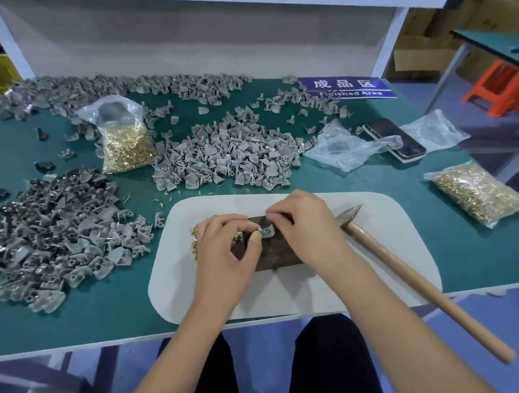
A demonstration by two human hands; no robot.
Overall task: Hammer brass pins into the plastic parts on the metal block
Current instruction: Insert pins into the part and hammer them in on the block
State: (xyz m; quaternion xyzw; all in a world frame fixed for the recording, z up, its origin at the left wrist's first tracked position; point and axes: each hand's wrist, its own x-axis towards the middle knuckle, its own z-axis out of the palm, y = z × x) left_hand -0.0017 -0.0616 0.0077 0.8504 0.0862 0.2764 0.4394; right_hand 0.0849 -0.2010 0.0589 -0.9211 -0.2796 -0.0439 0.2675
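Both hands pinch one grey plastic part (267, 231) on the metal block (272, 255): left hand (226, 252) with taped thumb, right hand (306, 223) with curled fingertips. Block sits mid white mat (378, 245), near the green table (463, 249) front edge. Hammer (413, 277) lies just right, handle overhanging; loose brass pins (195, 240) lie left.

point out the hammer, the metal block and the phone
hammer (410, 277): head view, on the wooden handle partway along
metal block (274, 255): head view, on its bare top face between the wrists
phone (395, 137): head view, on the dark screen
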